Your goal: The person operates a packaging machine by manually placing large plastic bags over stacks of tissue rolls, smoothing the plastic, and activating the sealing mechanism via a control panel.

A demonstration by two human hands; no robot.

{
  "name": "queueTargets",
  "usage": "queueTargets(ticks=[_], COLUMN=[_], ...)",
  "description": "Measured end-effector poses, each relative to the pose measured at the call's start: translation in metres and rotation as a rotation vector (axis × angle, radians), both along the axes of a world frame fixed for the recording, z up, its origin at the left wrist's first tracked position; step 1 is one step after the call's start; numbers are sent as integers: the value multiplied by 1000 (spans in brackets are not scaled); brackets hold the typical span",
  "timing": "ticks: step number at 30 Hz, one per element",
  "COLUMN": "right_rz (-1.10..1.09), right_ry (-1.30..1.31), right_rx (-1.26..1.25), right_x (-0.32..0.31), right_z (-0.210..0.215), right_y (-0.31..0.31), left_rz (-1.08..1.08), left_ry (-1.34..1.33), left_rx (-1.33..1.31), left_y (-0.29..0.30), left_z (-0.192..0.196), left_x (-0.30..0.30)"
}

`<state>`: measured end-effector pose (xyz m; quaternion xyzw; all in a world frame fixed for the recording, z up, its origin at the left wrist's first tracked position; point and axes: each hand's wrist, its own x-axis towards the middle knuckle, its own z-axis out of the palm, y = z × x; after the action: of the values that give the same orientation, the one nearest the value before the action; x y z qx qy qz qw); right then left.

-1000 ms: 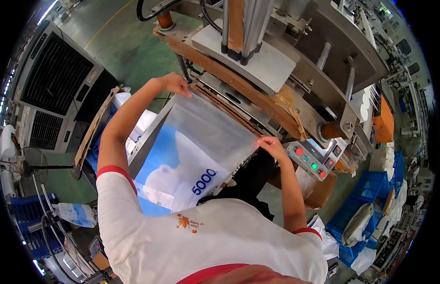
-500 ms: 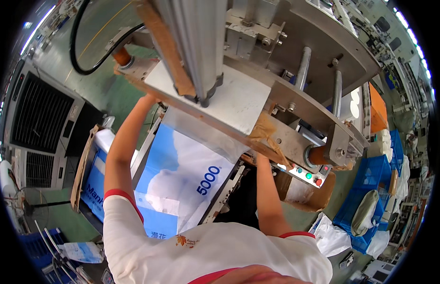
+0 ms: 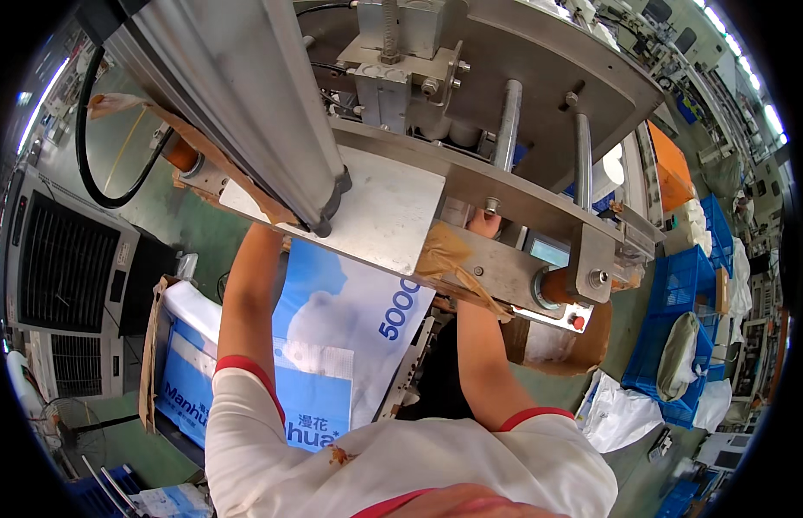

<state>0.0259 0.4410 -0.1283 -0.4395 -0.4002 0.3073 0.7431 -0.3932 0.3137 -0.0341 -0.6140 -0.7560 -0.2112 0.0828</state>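
Your large blue-and-white plastic bag [image 3: 350, 337] sits under the grey metal sealing machine [image 3: 401, 198], its top edge already beneath the bar, seal seemingly unfinished; both hands are hidden behind it, so neither grip can be judged.

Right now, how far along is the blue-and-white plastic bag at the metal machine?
Done: the blue-and-white plastic bag is up under the grey metal machine head, its top edge hidden behind it. In hand: both forearms reach up behind the head; the hands are hidden. Left: a stack of similar bags lies in the cardboard box.
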Motion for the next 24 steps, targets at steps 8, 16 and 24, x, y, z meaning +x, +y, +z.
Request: queueTargets(ticks=[8,16,24], right_rz=[545,489,428], right_ry=[467,10,-76], right_rx=[-190,-142,-107], right_x=[-10,-13,-11], right_z=[45,60,84], right_y=[-100,-82,-76], left_rz=[43,56,47], left_ry=[24,22,20], left_rx=[-3,-22,-90], left_y=[-20,-6,-3], left_z=[4,-2,0], left_x=[33,57,41])
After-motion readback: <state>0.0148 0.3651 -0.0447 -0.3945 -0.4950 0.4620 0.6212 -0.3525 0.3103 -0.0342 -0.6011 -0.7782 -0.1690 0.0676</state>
